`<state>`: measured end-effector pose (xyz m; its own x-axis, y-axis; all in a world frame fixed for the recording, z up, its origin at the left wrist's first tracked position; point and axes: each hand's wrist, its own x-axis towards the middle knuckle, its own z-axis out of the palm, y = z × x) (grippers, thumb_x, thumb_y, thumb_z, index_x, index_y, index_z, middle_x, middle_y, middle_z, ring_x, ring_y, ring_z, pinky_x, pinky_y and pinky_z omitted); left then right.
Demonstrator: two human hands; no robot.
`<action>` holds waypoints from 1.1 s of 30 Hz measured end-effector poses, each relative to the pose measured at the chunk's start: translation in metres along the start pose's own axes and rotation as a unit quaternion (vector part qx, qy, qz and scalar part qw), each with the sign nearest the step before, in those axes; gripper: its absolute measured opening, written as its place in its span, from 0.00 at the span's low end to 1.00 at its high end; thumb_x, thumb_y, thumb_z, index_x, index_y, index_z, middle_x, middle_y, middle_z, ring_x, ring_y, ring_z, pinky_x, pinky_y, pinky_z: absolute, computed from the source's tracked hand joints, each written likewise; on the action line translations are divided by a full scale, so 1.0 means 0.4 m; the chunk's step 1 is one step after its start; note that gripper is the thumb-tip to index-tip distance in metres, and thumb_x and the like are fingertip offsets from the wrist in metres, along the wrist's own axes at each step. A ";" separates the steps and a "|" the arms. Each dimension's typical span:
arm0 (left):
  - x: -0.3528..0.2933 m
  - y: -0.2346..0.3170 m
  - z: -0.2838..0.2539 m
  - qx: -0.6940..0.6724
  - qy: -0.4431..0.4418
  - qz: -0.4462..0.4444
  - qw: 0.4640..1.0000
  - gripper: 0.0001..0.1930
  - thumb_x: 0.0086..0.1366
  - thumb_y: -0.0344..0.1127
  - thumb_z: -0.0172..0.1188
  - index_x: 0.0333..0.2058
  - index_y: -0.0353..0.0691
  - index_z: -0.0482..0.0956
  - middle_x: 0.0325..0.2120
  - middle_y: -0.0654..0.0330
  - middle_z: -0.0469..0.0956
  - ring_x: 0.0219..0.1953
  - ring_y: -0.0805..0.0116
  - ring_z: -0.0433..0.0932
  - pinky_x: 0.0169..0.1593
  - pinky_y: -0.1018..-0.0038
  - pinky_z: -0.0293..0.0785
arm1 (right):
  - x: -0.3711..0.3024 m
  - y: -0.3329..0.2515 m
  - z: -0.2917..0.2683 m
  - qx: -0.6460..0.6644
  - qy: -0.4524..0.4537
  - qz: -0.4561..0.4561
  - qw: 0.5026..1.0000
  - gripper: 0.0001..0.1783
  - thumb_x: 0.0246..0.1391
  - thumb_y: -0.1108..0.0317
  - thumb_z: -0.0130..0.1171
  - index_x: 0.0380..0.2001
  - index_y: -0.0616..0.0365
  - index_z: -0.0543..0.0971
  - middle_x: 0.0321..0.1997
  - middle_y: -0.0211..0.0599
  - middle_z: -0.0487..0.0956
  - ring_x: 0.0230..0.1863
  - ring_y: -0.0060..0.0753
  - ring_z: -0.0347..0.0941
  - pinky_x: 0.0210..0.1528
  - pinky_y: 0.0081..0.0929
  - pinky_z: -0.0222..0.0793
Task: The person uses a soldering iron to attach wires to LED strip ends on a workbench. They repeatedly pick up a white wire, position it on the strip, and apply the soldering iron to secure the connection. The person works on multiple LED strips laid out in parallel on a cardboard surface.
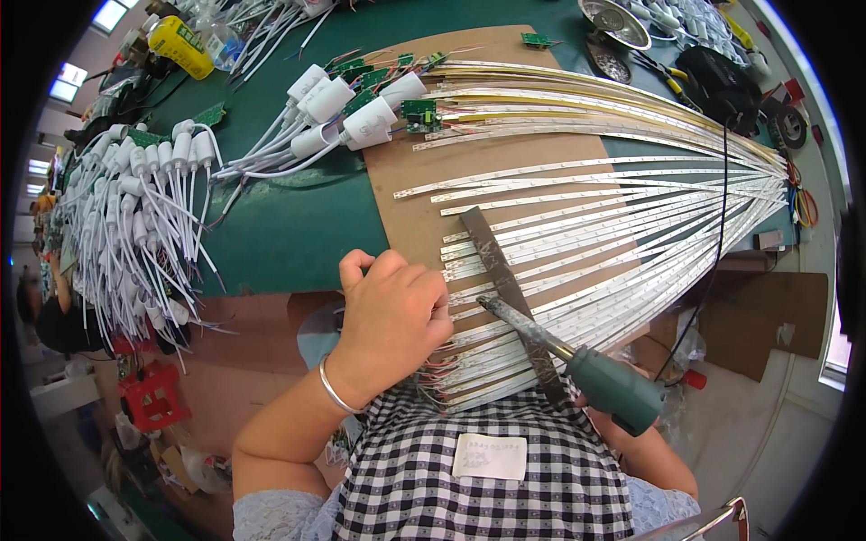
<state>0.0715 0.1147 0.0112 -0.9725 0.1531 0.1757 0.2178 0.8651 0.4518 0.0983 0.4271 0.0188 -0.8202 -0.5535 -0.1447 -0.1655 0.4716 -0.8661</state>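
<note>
My left hand (392,311), a metal bangle on its wrist, is closed over the near left ends of the LED strips (559,261). Its fingertips are turned away, so what they pinch is hidden. Thin wires (437,379) show at the strip ends just below it. In my right hand (603,424), mostly hidden behind the handle, is a soldering iron (615,388) with a green grip. The iron's tip points up and left, above the strips near my left hand. A dark flat metal bar (501,270) lies slantwise across the strips, partly under the iron.
Brown board (406,207) lies under the strips on a green table (271,225). White caps (370,123) and green circuit boards (419,115) sit at the far side. Many cabled white caps (135,180) hang at left. A black cord (723,207) crosses the right; metal dish (615,22) stands far right.
</note>
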 end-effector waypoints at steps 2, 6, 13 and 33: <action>0.001 0.001 0.000 -0.001 0.001 -0.001 1.000 0.07 0.41 0.28 0.61 0.17 0.49 0.71 0.16 0.72 0.67 0.29 0.70 0.67 0.45 0.63 0.52 | -0.006 0.000 0.000 0.019 -0.011 0.030 0.999 0.16 0.47 0.73 0.56 0.42 0.60 0.77 0.42 0.38 0.79 0.44 0.40 0.76 0.48 0.31 0.71; 0.000 0.003 -0.005 -0.001 -0.001 -0.004 1.000 0.08 0.42 0.28 0.61 0.17 0.49 0.71 0.16 0.72 0.67 0.29 0.70 0.67 0.46 0.63 0.52 | -0.015 0.006 0.011 0.119 0.008 0.043 0.992 0.18 0.45 0.75 0.57 0.44 0.61 0.76 0.44 0.38 0.79 0.46 0.38 0.75 0.49 0.30 0.69; -0.002 0.008 -0.012 0.003 -0.019 -0.008 1.000 0.06 0.46 0.30 0.60 0.19 0.46 0.71 0.18 0.69 0.69 0.31 0.67 0.67 0.46 0.61 0.53 | -0.008 0.001 0.007 0.098 -0.007 0.047 0.994 0.20 0.45 0.76 0.58 0.45 0.62 0.76 0.44 0.39 0.78 0.46 0.39 0.75 0.50 0.31 0.69; -0.029 -0.011 -0.021 -0.026 -0.005 -0.002 1.000 0.06 0.46 0.28 0.62 0.23 0.48 0.75 0.21 0.71 0.72 0.31 0.69 0.69 0.45 0.66 0.54 | -0.003 0.005 0.005 0.049 -0.010 0.023 0.999 0.18 0.42 0.76 0.60 0.41 0.61 0.78 0.44 0.41 0.78 0.45 0.42 0.75 0.50 0.33 0.69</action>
<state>0.0823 0.1051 0.0143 -0.9739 0.1550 0.1658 0.2184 0.8395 0.4976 0.1002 0.4272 0.0163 -0.8148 -0.5467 -0.1929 -0.0737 0.4278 -0.9009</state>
